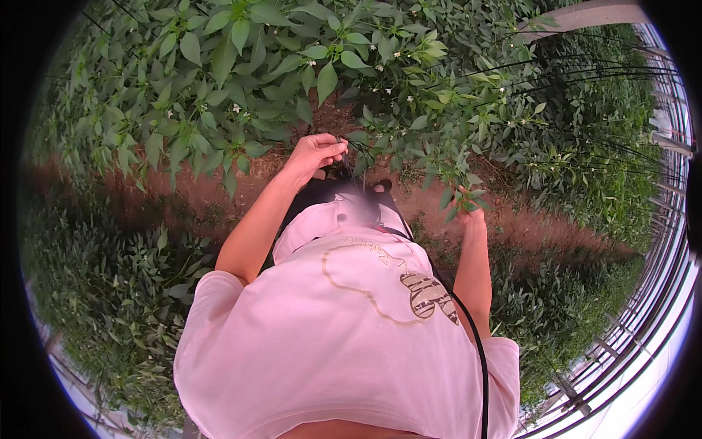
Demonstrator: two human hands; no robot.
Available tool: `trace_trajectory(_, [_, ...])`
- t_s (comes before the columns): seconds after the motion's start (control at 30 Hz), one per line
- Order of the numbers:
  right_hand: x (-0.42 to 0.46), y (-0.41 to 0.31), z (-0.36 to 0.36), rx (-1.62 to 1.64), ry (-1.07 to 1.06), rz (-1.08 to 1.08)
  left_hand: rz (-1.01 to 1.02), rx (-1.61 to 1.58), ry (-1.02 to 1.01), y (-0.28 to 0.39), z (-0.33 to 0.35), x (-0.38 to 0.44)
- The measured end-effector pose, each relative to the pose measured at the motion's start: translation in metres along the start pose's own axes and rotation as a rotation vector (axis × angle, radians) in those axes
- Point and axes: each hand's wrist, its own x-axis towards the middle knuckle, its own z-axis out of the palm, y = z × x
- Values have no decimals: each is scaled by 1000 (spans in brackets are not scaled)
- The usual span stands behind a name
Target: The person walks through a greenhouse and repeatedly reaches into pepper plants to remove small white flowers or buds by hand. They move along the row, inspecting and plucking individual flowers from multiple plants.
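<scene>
My left hand (pixel 318 155) is raised before my lap, its thumb and fingers pinched on thin dark strings (pixel 345 159). Some of these strands trail down towards my lap, where a hazy blur hides their lower part. To the right and a little lower, my right hand (pixel 470 211) has its fingers around a leafy shoot (pixel 463 198) of what looks like a pepper plant. Leaves cover part of those fingers. Just beyond both hands stand pepper plants (pixel 326 60) with green leaves and small white flowers.
Reddish soil (pixel 422 203) runs between the rows. More plants (pixel 131 318) grow behind me on both sides. Thin dark lines (pixel 598 68) cross the foliage at the upper right, near a pale curved beam (pixel 587 15). A black cable (pixel 478 340) hangs along my shirt.
</scene>
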Motion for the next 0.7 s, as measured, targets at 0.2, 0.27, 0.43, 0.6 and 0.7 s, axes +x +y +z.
trace_trajectory(0.2, [6,-11,-3,-261,-49,-72,36,107,167,8,-29,-13])
trace_trajectory(0.27, [6,-12,-4,-696,187,-318,76,148,174,14,-32,-19])
trace_trajectory(0.43, [-125,-60,146,-1084,379,-1185,145,191,161,32,-27,-31])
trace_trajectory(0.6, [-183,-47,230,-897,-521,-718,215,276,160,49,-12,-31])
trace_trajectory(0.7, [-202,-5,253,-1095,-832,-548,260,303,225,47,-3,-35])
